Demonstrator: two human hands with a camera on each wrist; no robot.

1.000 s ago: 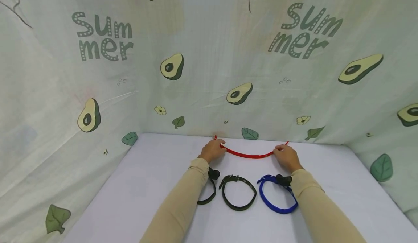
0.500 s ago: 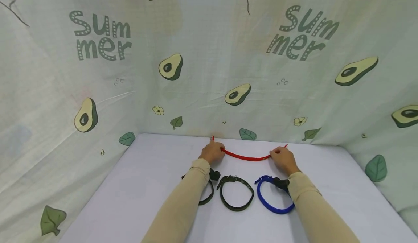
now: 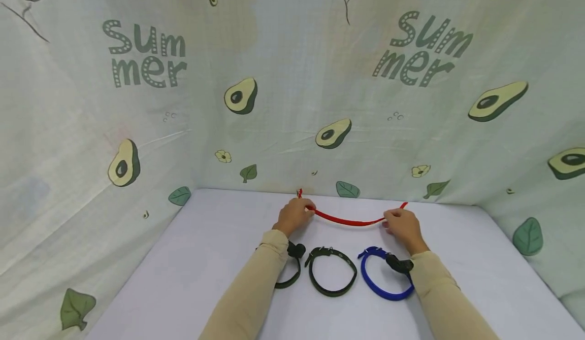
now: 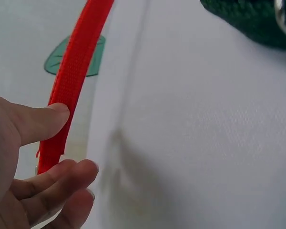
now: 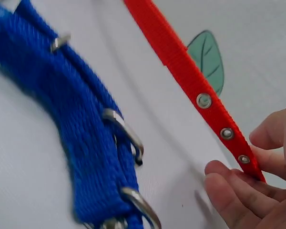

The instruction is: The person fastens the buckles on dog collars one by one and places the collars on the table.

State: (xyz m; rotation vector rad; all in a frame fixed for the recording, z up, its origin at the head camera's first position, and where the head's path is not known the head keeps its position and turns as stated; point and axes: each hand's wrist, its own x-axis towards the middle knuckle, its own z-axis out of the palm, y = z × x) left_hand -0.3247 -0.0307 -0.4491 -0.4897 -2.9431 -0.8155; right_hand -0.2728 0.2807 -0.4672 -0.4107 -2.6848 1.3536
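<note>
A red collar [image 3: 349, 223] is stretched out unfastened between my two hands, sagging in the middle above the white table. My left hand [image 3: 293, 217] pinches it near its buckle end, which sticks up past the fingers. In the left wrist view the thumb lies on the red webbing [image 4: 76, 67]. My right hand [image 3: 405, 228] holds the other end, its tip poking out beyond the fingers. The right wrist view shows metal eyelets [image 5: 204, 100] along that end, with the fingers [image 5: 248, 191] around it.
Nearer me on the table [image 3: 183, 279] lie buckled collars in loops: a dark green one [image 3: 332, 293] in the middle, a blue one [image 3: 388, 295] at right, and another dark green one [image 3: 289, 282] partly under the left forearm. A printed cloth [image 3: 283, 76] hangs behind the table.
Over the last half second my right hand has shifted slightly right and my left hand slightly left, with the red collar still between them. The looped collars stay put.
</note>
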